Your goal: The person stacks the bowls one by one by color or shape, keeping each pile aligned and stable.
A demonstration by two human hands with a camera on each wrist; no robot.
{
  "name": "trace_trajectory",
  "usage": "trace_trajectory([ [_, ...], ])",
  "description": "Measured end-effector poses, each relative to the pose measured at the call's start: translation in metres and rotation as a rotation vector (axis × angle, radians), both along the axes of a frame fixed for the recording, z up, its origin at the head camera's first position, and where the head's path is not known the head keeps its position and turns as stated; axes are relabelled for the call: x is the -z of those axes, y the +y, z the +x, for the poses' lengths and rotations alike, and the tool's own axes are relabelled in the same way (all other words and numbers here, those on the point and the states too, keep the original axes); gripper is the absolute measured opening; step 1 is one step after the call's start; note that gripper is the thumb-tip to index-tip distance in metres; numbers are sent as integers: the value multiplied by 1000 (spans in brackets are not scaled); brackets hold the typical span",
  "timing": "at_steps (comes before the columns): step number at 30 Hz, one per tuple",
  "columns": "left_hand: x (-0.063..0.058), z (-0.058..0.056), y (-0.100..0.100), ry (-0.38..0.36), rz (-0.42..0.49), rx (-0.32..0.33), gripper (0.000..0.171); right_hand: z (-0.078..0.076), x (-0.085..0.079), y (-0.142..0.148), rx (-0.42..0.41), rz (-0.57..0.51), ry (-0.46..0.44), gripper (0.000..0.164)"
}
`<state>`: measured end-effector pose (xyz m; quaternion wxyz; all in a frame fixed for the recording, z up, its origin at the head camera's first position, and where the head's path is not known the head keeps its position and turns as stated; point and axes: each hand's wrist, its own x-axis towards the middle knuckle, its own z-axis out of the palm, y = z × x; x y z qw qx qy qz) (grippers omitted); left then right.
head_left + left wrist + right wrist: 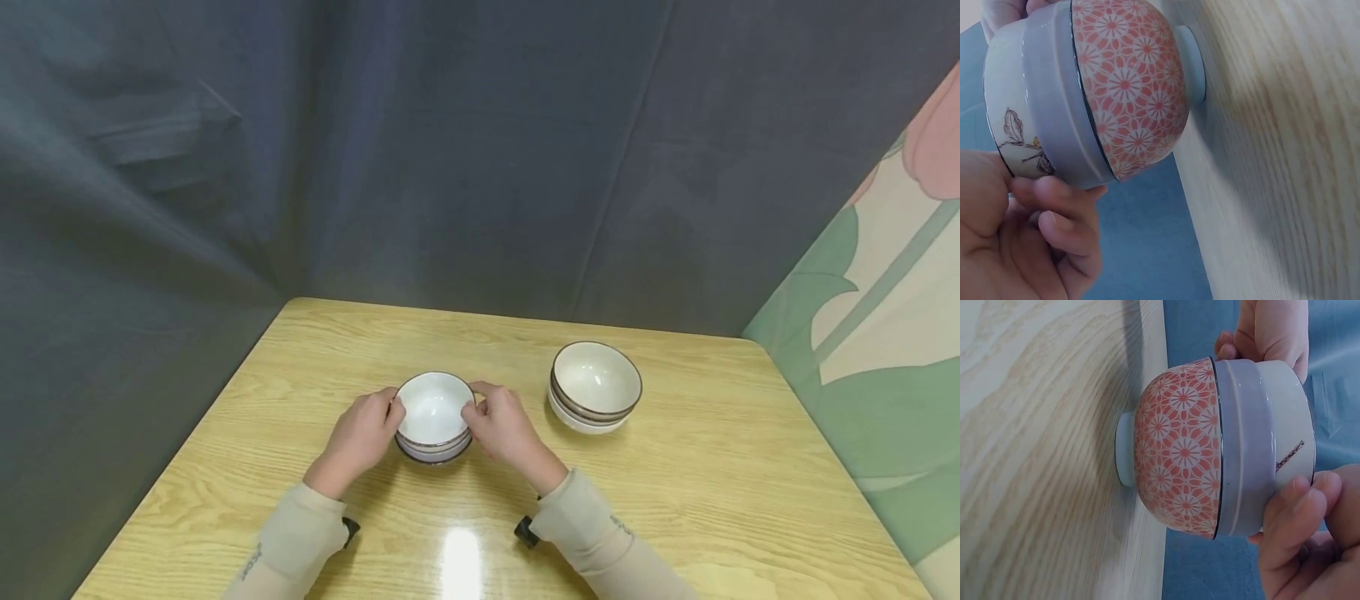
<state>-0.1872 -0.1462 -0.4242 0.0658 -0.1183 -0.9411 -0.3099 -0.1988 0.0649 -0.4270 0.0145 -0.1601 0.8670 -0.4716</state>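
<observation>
A stack of nested bowls stands upright on the wooden table, left of its middle. Its top one is a white bowl (435, 410) with a dark rim and a brown leaf drawing on its side. Below it sits a lavender bowl (1060, 100), and lowest is a red bowl with white flower patterns (1179, 450), its pale foot at the tabletop. My left hand (363, 431) pinches the white bowl's rim on the left, thumb over the edge and fingers against the outer wall. On the opposite side my right hand (507, 426) pinches the same rim.
To the right and a little farther back stands another stack of bowls (597, 379), cream inside with brown rims. The wooden table (712, 467) ends at a dark curtain (480, 167) behind and on the left. A flower-patterned cloth (892, 358) hangs on the right.
</observation>
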Motion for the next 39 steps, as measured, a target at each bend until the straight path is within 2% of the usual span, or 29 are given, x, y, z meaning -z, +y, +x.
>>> trace_trajectory([
  [9,-4,-5,4,-97,-43,15,27,-4,0,0,31,24,12,41],
  [13,-6,-6,4,-107,-70,40,27,-4,1,0,49,34,11,41],
  [20,-7,-5,2,-149,-7,64,27,-2,-1,-1,61,55,23,39],
  [25,-7,-5,2,-129,2,29,27,-2,-4,-1,57,75,0,39],
  [30,-7,-7,3,-92,-31,-16,30,-1,-6,0,58,114,-4,41],
  [39,-5,-10,2,-61,-66,-21,33,-4,-7,-2,63,161,35,41],
])
